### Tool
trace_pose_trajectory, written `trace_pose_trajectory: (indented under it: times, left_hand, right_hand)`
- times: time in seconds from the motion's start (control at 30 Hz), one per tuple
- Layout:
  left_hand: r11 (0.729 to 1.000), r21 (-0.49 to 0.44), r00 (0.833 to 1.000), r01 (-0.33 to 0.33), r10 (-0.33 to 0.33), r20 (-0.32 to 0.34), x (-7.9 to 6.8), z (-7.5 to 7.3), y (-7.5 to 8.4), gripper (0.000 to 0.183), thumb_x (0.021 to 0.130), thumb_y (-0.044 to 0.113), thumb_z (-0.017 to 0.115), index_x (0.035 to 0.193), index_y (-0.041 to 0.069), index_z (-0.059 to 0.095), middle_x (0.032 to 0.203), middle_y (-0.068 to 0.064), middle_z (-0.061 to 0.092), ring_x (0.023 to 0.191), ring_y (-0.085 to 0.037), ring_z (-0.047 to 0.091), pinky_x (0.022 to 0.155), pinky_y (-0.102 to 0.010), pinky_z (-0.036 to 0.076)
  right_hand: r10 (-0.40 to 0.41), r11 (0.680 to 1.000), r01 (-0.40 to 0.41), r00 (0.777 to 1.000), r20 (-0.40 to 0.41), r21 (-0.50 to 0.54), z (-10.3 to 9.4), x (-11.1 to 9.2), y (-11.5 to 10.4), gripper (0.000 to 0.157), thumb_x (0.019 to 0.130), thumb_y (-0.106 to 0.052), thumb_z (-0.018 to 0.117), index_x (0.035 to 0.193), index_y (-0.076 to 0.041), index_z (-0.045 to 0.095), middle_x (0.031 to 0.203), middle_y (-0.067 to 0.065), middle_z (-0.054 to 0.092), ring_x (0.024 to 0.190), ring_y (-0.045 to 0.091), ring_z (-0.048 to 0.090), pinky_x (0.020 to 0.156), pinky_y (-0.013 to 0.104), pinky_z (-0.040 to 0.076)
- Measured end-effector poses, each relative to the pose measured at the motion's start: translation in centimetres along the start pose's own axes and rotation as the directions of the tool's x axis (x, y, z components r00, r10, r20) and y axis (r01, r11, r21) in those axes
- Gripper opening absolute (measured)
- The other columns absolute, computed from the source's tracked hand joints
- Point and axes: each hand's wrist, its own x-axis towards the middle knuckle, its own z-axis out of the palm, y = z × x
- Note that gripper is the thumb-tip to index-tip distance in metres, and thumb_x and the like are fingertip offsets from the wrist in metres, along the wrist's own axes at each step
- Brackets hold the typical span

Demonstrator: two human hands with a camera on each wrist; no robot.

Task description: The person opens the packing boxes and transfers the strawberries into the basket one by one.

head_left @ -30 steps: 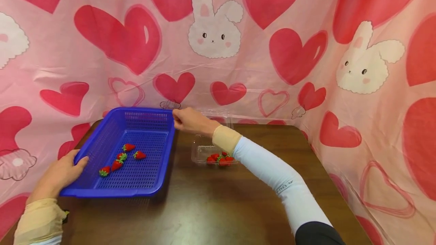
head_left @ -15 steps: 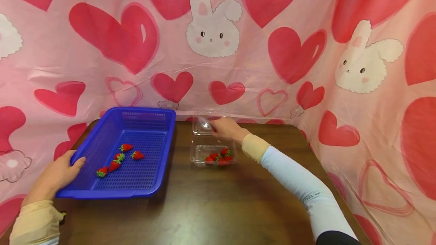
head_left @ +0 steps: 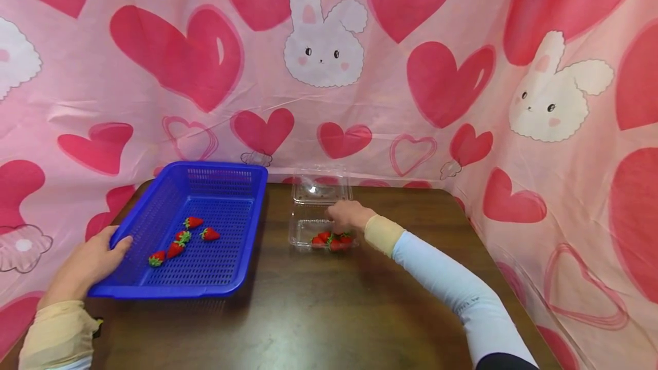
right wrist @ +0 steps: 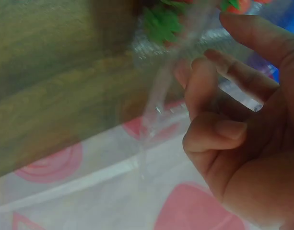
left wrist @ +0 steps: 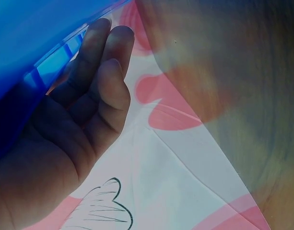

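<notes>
On the left of the table, in the head view, a blue plastic basket (head_left: 169, 291) with a perforated bottom holds several red strawberries (head_left: 209, 234). My left hand (head_left: 89, 264) grips its left wall, thumb over the rim and fingers outside. In the left wrist view those fingers (left wrist: 119, 86) bend beneath the blue edge. A clear plastic clamshell box (head_left: 300, 234) lies further right, with several strawberries (head_left: 336, 244) inside. My right hand (head_left: 352, 214) is above it, and the right wrist view shows its fingers loosely bent, holding nothing, beside the clear wall and a strawberry's green leaves (right wrist: 161, 24).
The box's clear lid (head_left: 329, 187) stands raised at its far side, near the curtain (head_left: 380, 90) printed with hearts and rabbits. Brown wooden tabletop (head_left: 329, 313) lies in front of the box and to its right.
My right hand has left the basket's far right corner, passed by the raised lid, and come down over the clear box. The left hand and basket have stayed nearly in place.
</notes>
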Motion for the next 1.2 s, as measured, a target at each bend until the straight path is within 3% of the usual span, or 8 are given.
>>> trace_pose_trajectory:
  times: [0.17, 0.3, 0.57, 0.77, 0.9, 1.03, 1.2]
  left_hand:
    - [1.000, -0.007, 1.000, 0.004, -0.004, 0.009, 0.0, -0.1, 0.0, 0.064, 0.101, 0.035, 0.045, 0.134, -0.018, 0.032, 0.117, -0.047, 0.047, 0.095, -0.058, 0.053, 0.080, -0.068, 0.044]
    - [1.000, -0.008, 1.000, 0.004, -0.004, 0.018, 0.2, -0.1, 0.1, 0.065, 0.101, 0.036, 0.045, 0.135, -0.018, 0.031, 0.119, -0.047, 0.046, 0.096, -0.059, 0.052, 0.081, -0.069, 0.044]
    - [1.000, -0.008, 1.000, 0.007, -0.007, 0.027, 0.2, -0.2, 0.2, 0.065, 0.102, 0.035, 0.045, 0.135, -0.019, 0.031, 0.119, -0.047, 0.046, 0.097, -0.058, 0.052, 0.083, -0.069, 0.043]
    - [1.000, -0.004, 0.999, 0.021, -0.021, 0.047, 0.2, -0.2, 0.2, 0.068, 0.102, 0.037, 0.043, 0.136, -0.020, 0.028, 0.122, -0.048, 0.042, 0.101, -0.061, 0.048, 0.085, -0.071, 0.041]
    - [1.000, 0.000, 0.999, 0.021, -0.021, 0.043, 0.1, -0.1, 0.0, 0.067, 0.102, 0.036, 0.043, 0.136, -0.020, 0.029, 0.123, -0.048, 0.041, 0.103, -0.063, 0.047, 0.085, -0.072, 0.041]
    - [1.000, -0.005, 0.999, 0.023, -0.023, 0.045, 0.0, -0.1, 0.0, 0.067, 0.102, 0.036, 0.043, 0.136, -0.020, 0.029, 0.123, -0.048, 0.042, 0.103, -0.063, 0.047, 0.085, -0.071, 0.041]
    - [0.999, -0.012, 0.998, 0.033, -0.032, 0.063, 0.1, -0.2, -0.1, 0.068, 0.103, 0.037, 0.042, 0.138, -0.020, 0.027, 0.123, -0.048, 0.040, 0.104, -0.063, 0.046, 0.086, -0.072, 0.041]
  right_hand:
    - [0.014, 0.998, -0.014, 1.000, 0.005, -0.056, 0.9, 0.5, 0.2, 0.007, 0.083, -0.018, 0.071, 0.089, -0.017, 0.067, 0.079, -0.002, 0.062, 0.070, 0.016, 0.049, 0.061, 0.032, 0.049]
    - [0.024, 0.995, -0.027, 0.999, -0.027, -0.099, 1.3, 0.8, 0.3, 0.013, 0.082, -0.019, 0.073, 0.078, -0.019, 0.060, 0.074, -0.002, 0.059, 0.068, 0.015, 0.048, 0.057, 0.033, 0.045]
    - [0.055, 0.992, -0.058, 0.998, -0.029, -0.113, 1.6, 0.9, 0.2, 0.013, 0.081, -0.020, 0.074, 0.083, -0.017, 0.062, 0.079, -0.001, 0.063, 0.070, 0.016, 0.052, 0.062, 0.034, 0.052]
    - [0.028, 0.993, -0.032, 0.999, -0.037, -0.110, 1.8, 1.1, 0.2, 0.011, 0.083, -0.017, 0.072, 0.079, -0.016, 0.062, 0.076, -0.001, 0.062, 0.068, 0.017, 0.052, 0.061, 0.036, 0.052]
    - [0.006, 0.997, -0.015, 0.994, -0.111, -0.081, 1.8, 1.3, 0.4, 0.011, 0.085, -0.019, 0.071, 0.080, -0.014, 0.063, 0.078, 0.002, 0.066, 0.072, 0.021, 0.060, 0.065, 0.039, 0.056]
    - [-0.013, 1.000, 0.008, 0.973, -0.231, -0.022, 1.7, 1.2, 0.6, 0.013, 0.087, -0.021, 0.069, 0.084, -0.010, 0.064, 0.086, 0.010, 0.067, 0.082, 0.028, 0.064, 0.072, 0.045, 0.058]
    - [-0.031, 0.996, 0.053, 0.951, -0.309, 0.065, 1.4, 0.9, 0.7, 0.018, 0.089, -0.020, 0.065, 0.097, -0.004, 0.065, 0.097, 0.015, 0.060, 0.073, 0.024, 0.060, 0.069, 0.040, 0.057]
